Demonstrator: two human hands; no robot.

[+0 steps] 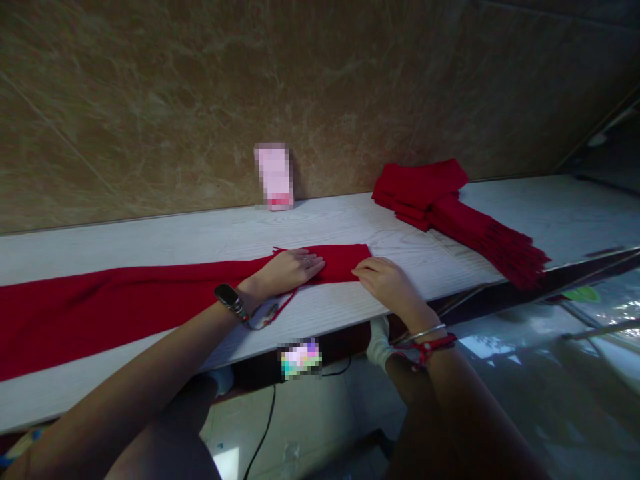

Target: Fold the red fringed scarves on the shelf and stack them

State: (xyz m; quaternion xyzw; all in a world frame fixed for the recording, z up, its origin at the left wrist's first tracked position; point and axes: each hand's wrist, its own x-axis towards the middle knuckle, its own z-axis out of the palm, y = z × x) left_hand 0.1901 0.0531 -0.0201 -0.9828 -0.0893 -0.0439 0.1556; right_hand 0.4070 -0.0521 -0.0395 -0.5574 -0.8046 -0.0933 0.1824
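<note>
A long red scarf (115, 300) lies stretched across the white wooden table (200, 237), running off to the left. My left hand (287, 270) lies flat on its right end, fingers stretched out on the cloth. My right hand (387, 280) rests at the scarf's right edge, fingers curled down with the tips touching the fabric. The left wrist wears a dark band, and the right wrist wears a silver bangle and a red cord.
A stack of folded red scarves (425, 190) with fringe hanging over the table edge sits at the back right. A small pink object (274, 177) leans against the brown marbled wall (200, 100). A cable (265, 420) runs on the tiled floor below.
</note>
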